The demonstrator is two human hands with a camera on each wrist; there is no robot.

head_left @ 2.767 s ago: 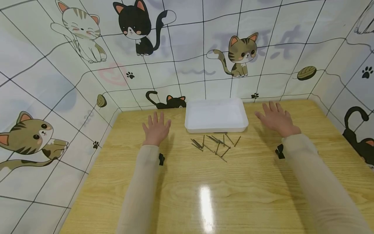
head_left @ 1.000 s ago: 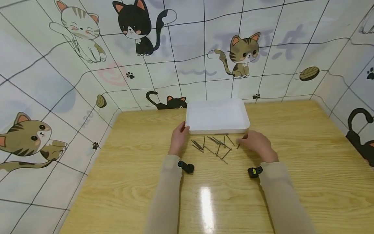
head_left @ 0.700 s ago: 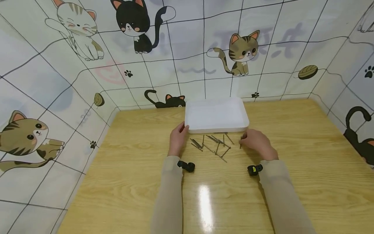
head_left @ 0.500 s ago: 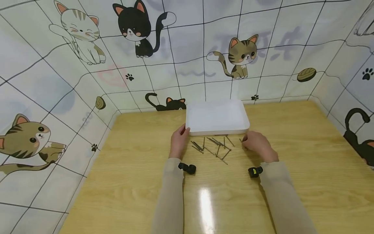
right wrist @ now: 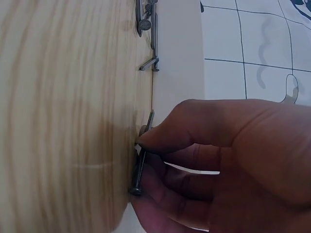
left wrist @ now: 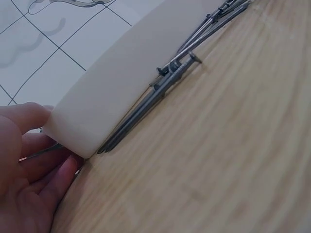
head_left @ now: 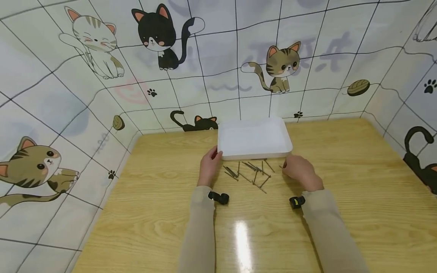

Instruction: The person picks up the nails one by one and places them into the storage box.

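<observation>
A white rectangular tray (head_left: 254, 138) stands at the back of the wooden table. My left hand (head_left: 209, 165) holds its front left corner; in the left wrist view the fingers (left wrist: 29, 116) and thumb bend about that corner. Between thumb and fingertips my right hand (head_left: 300, 171) pinches a nail (right wrist: 139, 174), just off the tray's front right corner. Seen from the right wrist, the nail's head points down the picture and its tip sticks out past the thumb. Several loose nails (head_left: 252, 167) lie scattered along the tray's front side.
Some nails (left wrist: 138, 109) lie close against the tray's front wall, near the left hand. A wall covering (head_left: 225, 76) with printed cats rises behind and beside the table (head_left: 153, 227). Each wrist wears a small black camera (head_left: 218, 197).
Both hands were spread above the table; the left has come in to the tray's corner. My right hand has reached the rightmost nail, picked it up and turned it between the fingertips.
</observation>
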